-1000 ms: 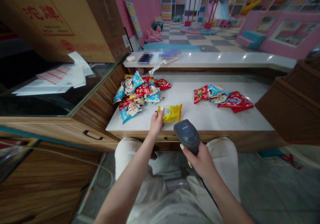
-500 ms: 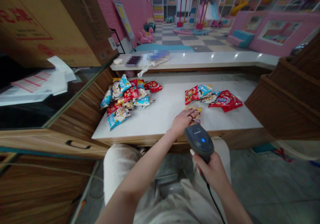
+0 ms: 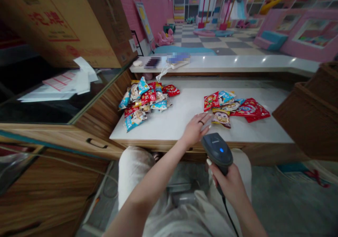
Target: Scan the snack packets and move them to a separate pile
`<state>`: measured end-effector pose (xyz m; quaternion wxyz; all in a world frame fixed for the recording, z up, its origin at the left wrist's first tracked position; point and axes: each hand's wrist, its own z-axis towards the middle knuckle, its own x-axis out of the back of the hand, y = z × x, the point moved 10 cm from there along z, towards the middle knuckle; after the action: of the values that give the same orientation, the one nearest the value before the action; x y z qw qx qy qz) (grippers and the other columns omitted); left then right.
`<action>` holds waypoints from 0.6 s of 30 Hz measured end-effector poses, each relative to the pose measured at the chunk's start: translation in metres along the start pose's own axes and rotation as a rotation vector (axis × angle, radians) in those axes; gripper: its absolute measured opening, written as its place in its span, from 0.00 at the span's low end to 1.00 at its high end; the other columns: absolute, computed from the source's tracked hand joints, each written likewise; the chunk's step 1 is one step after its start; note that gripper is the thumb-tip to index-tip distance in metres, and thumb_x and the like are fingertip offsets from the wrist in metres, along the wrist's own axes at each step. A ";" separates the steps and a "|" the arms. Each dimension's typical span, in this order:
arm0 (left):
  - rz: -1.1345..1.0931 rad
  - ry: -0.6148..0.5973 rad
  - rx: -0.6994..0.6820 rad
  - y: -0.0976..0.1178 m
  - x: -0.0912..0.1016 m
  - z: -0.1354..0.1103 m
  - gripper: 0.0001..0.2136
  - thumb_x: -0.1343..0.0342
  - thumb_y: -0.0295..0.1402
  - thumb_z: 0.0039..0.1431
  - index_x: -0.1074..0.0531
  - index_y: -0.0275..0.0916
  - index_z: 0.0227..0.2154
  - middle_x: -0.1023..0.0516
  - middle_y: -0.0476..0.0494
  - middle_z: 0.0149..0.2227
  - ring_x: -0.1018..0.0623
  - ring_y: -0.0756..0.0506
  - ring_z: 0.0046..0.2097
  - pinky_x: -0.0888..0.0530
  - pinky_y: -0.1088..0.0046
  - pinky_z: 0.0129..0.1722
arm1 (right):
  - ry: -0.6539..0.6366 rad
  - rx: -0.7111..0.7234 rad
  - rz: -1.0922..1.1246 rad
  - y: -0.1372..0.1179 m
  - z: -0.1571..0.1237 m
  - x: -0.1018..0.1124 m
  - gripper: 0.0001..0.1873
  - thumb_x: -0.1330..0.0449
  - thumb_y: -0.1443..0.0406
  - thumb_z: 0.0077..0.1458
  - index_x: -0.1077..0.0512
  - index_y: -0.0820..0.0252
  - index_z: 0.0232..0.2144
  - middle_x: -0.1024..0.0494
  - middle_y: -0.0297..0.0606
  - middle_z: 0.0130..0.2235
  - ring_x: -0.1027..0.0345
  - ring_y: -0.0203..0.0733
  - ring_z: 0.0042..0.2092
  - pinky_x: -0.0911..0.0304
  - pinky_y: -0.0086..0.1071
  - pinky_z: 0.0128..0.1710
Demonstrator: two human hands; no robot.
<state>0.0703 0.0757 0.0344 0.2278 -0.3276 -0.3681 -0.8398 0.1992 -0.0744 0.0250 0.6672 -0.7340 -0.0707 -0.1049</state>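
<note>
My left hand (image 3: 195,128) hovers over the white counter (image 3: 182,120) with its fingers spread and nothing in it. Just right of its fingertips lies a yellow-brown snack packet (image 3: 221,117), at the near edge of the right pile of snack packets (image 3: 237,106). My right hand (image 3: 229,184) is closed round the grip of a dark grey barcode scanner (image 3: 218,151) with a blue light lit, held below the counter's front edge. A larger pile of snack packets (image 3: 144,98) lies at the counter's left.
A glass-topped wooden cabinet (image 3: 60,124) with papers (image 3: 60,85) and a big cardboard box (image 3: 60,22) stands at the left. A wooden crate (image 3: 308,120) sits at the right. A raised white ledge (image 3: 237,64) runs behind the counter. The scanner cable (image 3: 229,219) trails down over my lap.
My left hand carried the yellow packet from the counter's middle to the right pile, let it go and drew back open. The scanner shifted right and its blue light came on.
</note>
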 end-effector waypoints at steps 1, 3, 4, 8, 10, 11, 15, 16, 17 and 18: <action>0.008 0.059 0.031 -0.011 0.020 -0.020 0.25 0.46 0.39 0.78 0.32 0.46 0.73 0.27 0.34 0.73 0.28 0.38 0.75 0.33 0.47 0.77 | -0.026 -0.005 0.005 0.002 -0.001 -0.006 0.23 0.30 0.44 0.55 0.26 0.54 0.24 0.30 0.31 0.16 0.37 0.40 0.17 0.40 0.32 0.19; 0.062 0.164 0.098 -0.036 0.062 -0.061 0.24 0.46 0.37 0.77 0.31 0.46 0.73 0.25 0.32 0.72 0.26 0.37 0.73 0.32 0.46 0.76 | -0.061 0.014 -0.001 0.003 -0.002 -0.017 0.24 0.30 0.43 0.56 0.28 0.52 0.23 0.30 0.31 0.15 0.36 0.41 0.17 0.39 0.32 0.19; 0.109 0.211 0.138 -0.050 0.084 -0.080 0.24 0.45 0.36 0.77 0.31 0.45 0.72 0.25 0.32 0.72 0.26 0.36 0.74 0.33 0.44 0.76 | -0.078 0.029 -0.002 0.002 -0.002 -0.023 0.25 0.30 0.43 0.57 0.28 0.52 0.23 0.31 0.31 0.15 0.36 0.41 0.17 0.39 0.32 0.19; 0.337 0.331 0.352 -0.106 0.172 -0.141 0.25 0.44 0.35 0.75 0.31 0.43 0.72 0.30 0.31 0.75 0.33 0.34 0.78 0.38 0.44 0.78 | -0.134 0.070 0.006 -0.004 -0.005 -0.043 0.25 0.31 0.41 0.60 0.26 0.52 0.24 0.31 0.30 0.14 0.37 0.41 0.16 0.39 0.32 0.18; 0.423 0.335 0.464 -0.132 0.205 -0.158 0.27 0.42 0.36 0.73 0.31 0.40 0.72 0.35 0.30 0.78 0.38 0.31 0.80 0.41 0.43 0.79 | -0.158 0.083 0.000 -0.008 -0.007 -0.050 0.25 0.32 0.42 0.61 0.24 0.53 0.25 0.31 0.30 0.14 0.36 0.41 0.16 0.39 0.32 0.18; 0.453 0.321 0.514 -0.143 0.217 -0.164 0.29 0.40 0.37 0.72 0.32 0.39 0.73 0.37 0.29 0.79 0.40 0.30 0.81 0.42 0.42 0.80 | -0.166 0.089 -0.006 -0.010 -0.008 -0.053 0.25 0.32 0.42 0.61 0.23 0.53 0.26 0.30 0.31 0.14 0.36 0.42 0.16 0.38 0.32 0.18; 0.478 0.206 0.648 -0.179 0.233 -0.173 0.36 0.37 0.41 0.69 0.36 0.35 0.75 0.41 0.25 0.80 0.42 0.26 0.81 0.43 0.41 0.79 | -0.161 0.123 -0.022 -0.019 -0.009 -0.055 0.26 0.32 0.40 0.61 0.21 0.53 0.28 0.26 0.34 0.16 0.27 0.47 0.21 0.34 0.32 0.20; 0.463 0.182 0.663 -0.185 0.232 -0.174 0.36 0.37 0.41 0.70 0.37 0.34 0.76 0.40 0.25 0.79 0.40 0.27 0.80 0.42 0.43 0.79 | -0.155 0.131 -0.028 -0.022 -0.009 -0.055 0.26 0.31 0.40 0.60 0.21 0.53 0.28 0.26 0.34 0.17 0.25 0.48 0.23 0.33 0.32 0.21; 0.441 0.169 0.667 -0.189 0.230 -0.175 0.36 0.38 0.40 0.70 0.38 0.33 0.76 0.38 0.24 0.79 0.38 0.28 0.80 0.41 0.44 0.79 | -0.150 0.138 -0.034 -0.024 -0.009 -0.055 0.26 0.31 0.40 0.60 0.22 0.53 0.28 0.26 0.35 0.17 0.24 0.49 0.24 0.32 0.32 0.22; 0.414 0.171 0.660 -0.192 0.229 -0.175 0.35 0.40 0.39 0.71 0.37 0.32 0.76 0.37 0.24 0.78 0.36 0.29 0.79 0.40 0.46 0.79 | -0.149 0.141 -0.042 -0.026 -0.010 -0.055 0.26 0.31 0.40 0.60 0.22 0.53 0.27 0.26 0.34 0.17 0.24 0.49 0.24 0.32 0.32 0.22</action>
<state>-0.2723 0.0289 0.0184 0.5150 -0.2331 -0.5240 -0.6370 0.1391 -0.0795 0.0373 0.7076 -0.6896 -0.1426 -0.0585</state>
